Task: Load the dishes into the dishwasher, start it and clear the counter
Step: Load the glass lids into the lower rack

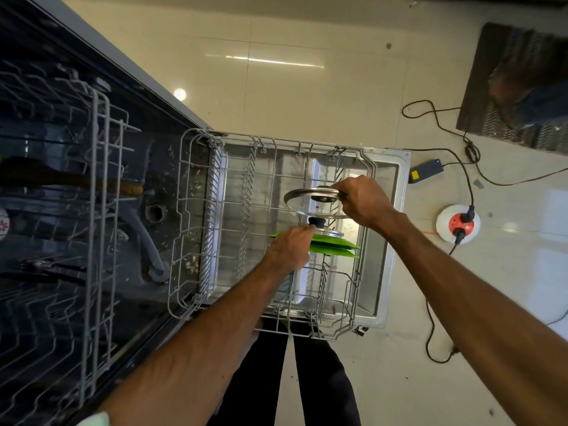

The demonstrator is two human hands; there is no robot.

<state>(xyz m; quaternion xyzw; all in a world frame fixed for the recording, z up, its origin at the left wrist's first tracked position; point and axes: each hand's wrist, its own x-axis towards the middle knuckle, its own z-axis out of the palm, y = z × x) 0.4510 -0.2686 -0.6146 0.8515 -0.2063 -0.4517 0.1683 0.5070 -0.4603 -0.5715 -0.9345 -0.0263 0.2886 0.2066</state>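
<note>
Above rack, right hand holds lid (on edge).

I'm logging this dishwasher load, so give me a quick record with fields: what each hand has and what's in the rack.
left hand: pinches knob of small lid
right hand: grips rim of large glass lid
lower rack: pulled out, holds two green plates
floor: round extension reel with cables plugged in
</note>
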